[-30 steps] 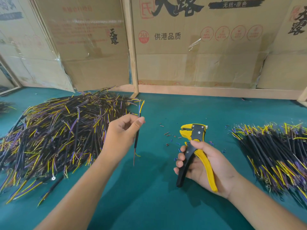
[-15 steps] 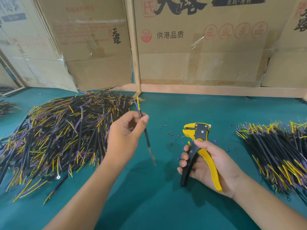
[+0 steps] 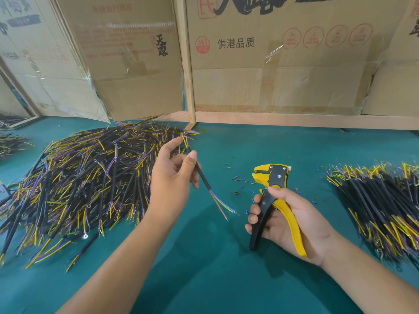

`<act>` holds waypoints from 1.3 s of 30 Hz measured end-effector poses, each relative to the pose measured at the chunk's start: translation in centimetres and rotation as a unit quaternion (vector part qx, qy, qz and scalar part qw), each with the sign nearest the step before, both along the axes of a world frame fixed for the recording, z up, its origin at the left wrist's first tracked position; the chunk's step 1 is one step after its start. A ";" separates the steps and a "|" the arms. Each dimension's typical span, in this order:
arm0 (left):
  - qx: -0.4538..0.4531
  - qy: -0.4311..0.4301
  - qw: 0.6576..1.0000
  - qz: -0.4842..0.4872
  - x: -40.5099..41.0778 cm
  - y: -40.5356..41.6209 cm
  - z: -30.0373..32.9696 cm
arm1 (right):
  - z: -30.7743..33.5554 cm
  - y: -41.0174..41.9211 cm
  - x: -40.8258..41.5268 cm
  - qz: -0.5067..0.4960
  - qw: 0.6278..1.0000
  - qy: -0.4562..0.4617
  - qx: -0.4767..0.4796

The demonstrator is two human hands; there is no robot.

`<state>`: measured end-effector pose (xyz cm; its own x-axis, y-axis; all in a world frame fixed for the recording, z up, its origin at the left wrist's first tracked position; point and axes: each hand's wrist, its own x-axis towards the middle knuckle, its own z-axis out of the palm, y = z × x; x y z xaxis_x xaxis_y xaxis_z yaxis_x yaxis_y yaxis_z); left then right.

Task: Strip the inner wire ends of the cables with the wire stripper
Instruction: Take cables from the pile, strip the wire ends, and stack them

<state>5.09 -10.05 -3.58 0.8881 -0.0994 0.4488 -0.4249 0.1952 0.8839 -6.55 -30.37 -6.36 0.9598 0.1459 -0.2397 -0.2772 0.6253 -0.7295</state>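
Note:
My left hand pinches a black cable between thumb and fingers, holding it above the green table. The cable slants down to the right; its thin coloured inner wires fan out at the lower end, which points toward the stripper. My right hand grips the yellow and black wire stripper by its handles, jaws pointing up and away from me. The cable's lower wire tips hang a short way left of the stripper, not touching it.
A large heap of black cables with yellow and purple wires lies at the left. A second, neater pile lies at the right. Small insulation scraps dot the green table. Cardboard boxes stand along the back.
My left hand has swung the cable from near upright to a slant, its lower end moving right toward the stripper. My right hand with the stripper has stayed in place.

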 end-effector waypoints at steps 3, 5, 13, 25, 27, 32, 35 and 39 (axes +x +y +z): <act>0.011 0.005 1.000 0.001 -0.1 0.0 0.0 | 0.0 0.0 0.0 0.000 1.000 -0.002 -0.003; 0.030 0.002 1.000 -0.001 -0.3 0.0 0.1 | 0.1 0.0 -0.1 -0.002 1.000 0.000 -0.003; 0.038 -0.007 0.995 -0.095 -2.3 -0.2 1.4 | 0.3 0.2 -0.1 -0.004 1.000 0.012 -0.007; 0.101 -0.012 0.963 -0.251 -3.4 -0.5 1.0 | 0.5 0.3 -0.1 -0.005 1.000 0.012 -0.015; 0.107 -0.008 0.962 -0.252 -3.5 -0.6 1.1 | 0.4 0.3 -0.2 -0.003 1.000 0.011 -0.014; 0.109 -0.011 0.965 -0.238 -3.8 -0.6 1.3 | 0.3 0.2 -0.2 0.002 1.000 0.006 -0.015; 0.132 -0.052 0.967 -0.211 -4.0 -0.6 1.2 | 0.4 0.3 -0.2 -0.002 1.000 0.008 -0.016; 0.172 -0.070 0.963 -0.196 -3.9 -0.7 1.0 | 0.4 0.3 -0.1 -0.001 1.000 0.010 -0.016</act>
<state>1.16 -10.74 -2.54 0.6850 -0.5788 0.4424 -0.4977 0.0717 0.8644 -6.69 -30.11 -5.95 0.9549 0.1351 -0.2643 -0.2909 0.6019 -0.7437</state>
